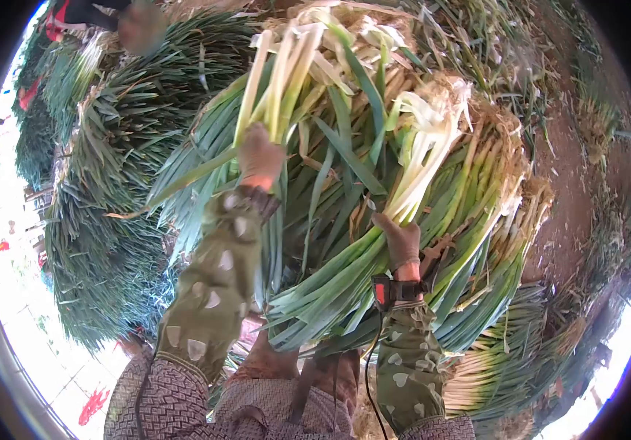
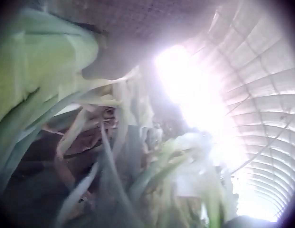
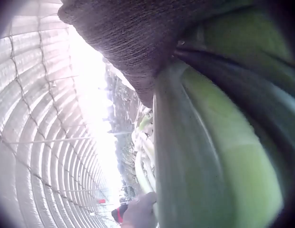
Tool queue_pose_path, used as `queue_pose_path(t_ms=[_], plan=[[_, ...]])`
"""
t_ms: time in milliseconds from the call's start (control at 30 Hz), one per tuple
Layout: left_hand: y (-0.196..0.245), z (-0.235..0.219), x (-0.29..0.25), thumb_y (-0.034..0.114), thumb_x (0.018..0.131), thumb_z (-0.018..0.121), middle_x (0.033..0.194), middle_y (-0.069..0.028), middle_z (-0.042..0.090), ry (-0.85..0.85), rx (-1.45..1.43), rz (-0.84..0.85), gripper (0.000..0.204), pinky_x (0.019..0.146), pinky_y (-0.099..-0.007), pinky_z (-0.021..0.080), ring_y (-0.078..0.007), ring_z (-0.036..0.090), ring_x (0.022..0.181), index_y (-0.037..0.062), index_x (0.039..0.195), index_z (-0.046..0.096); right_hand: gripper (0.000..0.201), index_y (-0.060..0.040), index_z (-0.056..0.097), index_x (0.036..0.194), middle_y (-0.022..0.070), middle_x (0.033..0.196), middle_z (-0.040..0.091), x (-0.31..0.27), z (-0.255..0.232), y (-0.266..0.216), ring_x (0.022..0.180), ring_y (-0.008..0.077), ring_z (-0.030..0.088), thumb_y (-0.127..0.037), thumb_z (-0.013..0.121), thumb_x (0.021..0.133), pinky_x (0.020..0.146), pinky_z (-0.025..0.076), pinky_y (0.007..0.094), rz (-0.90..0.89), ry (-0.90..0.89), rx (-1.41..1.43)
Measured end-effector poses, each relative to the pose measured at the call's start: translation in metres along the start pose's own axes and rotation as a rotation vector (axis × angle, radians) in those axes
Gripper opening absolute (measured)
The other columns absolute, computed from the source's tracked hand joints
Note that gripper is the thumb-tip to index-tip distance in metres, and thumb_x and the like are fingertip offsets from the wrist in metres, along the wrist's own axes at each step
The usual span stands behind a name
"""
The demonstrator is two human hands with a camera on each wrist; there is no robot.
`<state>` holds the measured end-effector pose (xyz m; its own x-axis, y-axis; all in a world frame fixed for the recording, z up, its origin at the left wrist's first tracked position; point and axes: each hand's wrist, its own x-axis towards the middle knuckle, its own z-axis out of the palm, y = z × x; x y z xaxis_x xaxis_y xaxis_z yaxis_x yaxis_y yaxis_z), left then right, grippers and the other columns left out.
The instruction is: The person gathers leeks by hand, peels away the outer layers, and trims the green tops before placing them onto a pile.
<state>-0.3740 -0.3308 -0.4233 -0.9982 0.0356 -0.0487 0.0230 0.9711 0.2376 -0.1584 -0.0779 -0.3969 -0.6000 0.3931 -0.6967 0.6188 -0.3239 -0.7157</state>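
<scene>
Leeks in both hands, above the stacked pile

Leeks fill your grip on each side. Your left hand (image 1: 260,158) curls round one bundle (image 1: 280,70) at the pale stalks, white ends pointing away from you, over the pile (image 1: 477,220). Your right hand (image 1: 402,242) clasps a second bundle (image 1: 422,158) where white meets green; its long axis runs from the leaves near your body up to the white tips over the pile. The right bundle lies nearer the pile's edge. More bundles (image 1: 110,183) are stacked left of the pile.
</scene>
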Motion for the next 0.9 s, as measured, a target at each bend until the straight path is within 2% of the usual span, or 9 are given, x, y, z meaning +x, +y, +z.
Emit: queue_pose_path(t_ms=[33,167,300,367,500,533,633,767,900], plan=[[-0.006,0.004,-0.004,0.022,0.079,0.074,0.101,-0.0194,0.065,0.074,-0.110,0.019,0.046,0.077,-0.0474,0.055,-0.0384,0.068,0.091,-0.0030,0.113,0.054,0.042,0.0023,0.068,0.107,0.0068,0.092,0.072,-0.001,-0.001,0.000,0.078,0.0160,0.068,-0.020,0.085,0.076,0.072,0.054,0.0321,-0.008,0.014,-0.007],[0.032,-0.067,-0.090,0.020,0.083,0.073,0.092,-0.0245,0.065,-0.337,-0.741,-0.068,0.043,0.074,-0.0456,0.051,-0.0420,0.067,0.086,-0.0016,0.112,0.051,0.042,0.0031,0.070,0.100,0.0079,0.087,0.073,0.006,-0.014,0.010,0.076,0.0159,0.068,-0.025,0.086,0.073,0.069,0.054,0.0329,0.059,0.074,-0.113],[0.091,-0.065,-0.170,0.021,0.085,0.074,0.093,-0.0208,0.066,-0.560,-0.772,0.139,0.043,0.077,-0.0422,0.052,-0.0339,0.068,0.085,-0.0010,0.114,0.052,0.043,0.0040,0.071,0.104,0.0078,0.088,0.073,-0.012,-0.017,-0.019,0.077,0.0148,0.068,-0.023,0.084,0.074,0.070,0.055,0.0319,0.086,-0.010,-0.019],[0.116,-0.049,-0.198,0.023,0.086,0.075,0.101,-0.0199,0.067,-0.671,-0.888,0.112,0.045,0.081,-0.0399,0.051,-0.0310,0.068,0.091,-0.0005,0.117,0.053,0.040,0.0039,0.071,0.104,0.0077,0.089,0.073,-0.023,-0.036,-0.014,0.079,0.0146,0.069,-0.021,0.083,0.075,0.072,0.055,0.0314,0.010,0.029,-0.018],[0.136,-0.034,-0.214,0.025,0.088,0.079,0.116,-0.0093,0.059,-0.865,-1.136,0.091,0.061,0.101,-0.0321,0.044,-0.0165,0.055,0.109,0.0008,0.134,0.047,0.036,0.0042,0.071,0.106,0.0077,0.093,0.074,-0.035,-0.059,0.000,0.082,0.0146,0.069,-0.016,0.080,0.077,0.074,0.056,0.0301,-0.042,0.039,0.042],[0.134,-0.022,-0.217,0.021,0.085,0.083,0.132,-0.0065,0.052,-0.992,-1.250,0.058,0.073,0.110,-0.0314,0.036,-0.0157,0.048,0.122,0.0023,0.142,0.042,0.037,0.0044,0.069,0.110,0.0075,0.095,0.074,-0.040,-0.064,-0.002,0.083,0.0143,0.069,-0.013,0.076,0.079,0.076,0.056,0.0297,-0.059,0.014,-0.005],[0.139,-0.022,-0.224,0.018,0.083,0.084,0.140,-0.0050,0.046,-1.186,-1.397,-0.053,0.081,0.114,-0.0314,0.032,-0.0159,0.043,0.129,0.0038,0.147,0.037,0.038,0.0039,0.068,0.113,0.0069,0.096,0.073,-0.055,-0.075,-0.002,0.082,0.0143,0.069,-0.014,0.076,0.080,0.076,0.056,0.0300,-0.030,-0.073,0.048],[0.147,-0.023,-0.229,0.006,0.085,0.078,0.141,-0.0034,0.047,-1.354,-1.370,0.045,0.084,0.113,-0.0311,0.034,-0.0134,0.042,0.131,0.0053,0.154,0.031,0.050,0.0020,0.058,0.129,0.0059,0.111,0.068,-0.073,-0.085,0.000,0.098,0.0143,0.066,-0.013,0.075,0.084,0.084,0.055,0.0292,-0.070,-0.182,0.291],[0.164,-0.068,-0.215,0.009,0.090,0.074,0.131,-0.0019,0.057,-1.358,-1.217,0.109,0.064,0.101,-0.0284,0.045,-0.0112,0.053,0.117,0.0037,0.146,0.045,0.074,0.0011,0.040,0.143,0.0092,0.122,0.062,-0.108,-0.087,-0.025,0.107,0.0169,0.062,-0.016,0.082,0.084,0.093,0.052,0.0304,-0.123,-0.188,0.413]])
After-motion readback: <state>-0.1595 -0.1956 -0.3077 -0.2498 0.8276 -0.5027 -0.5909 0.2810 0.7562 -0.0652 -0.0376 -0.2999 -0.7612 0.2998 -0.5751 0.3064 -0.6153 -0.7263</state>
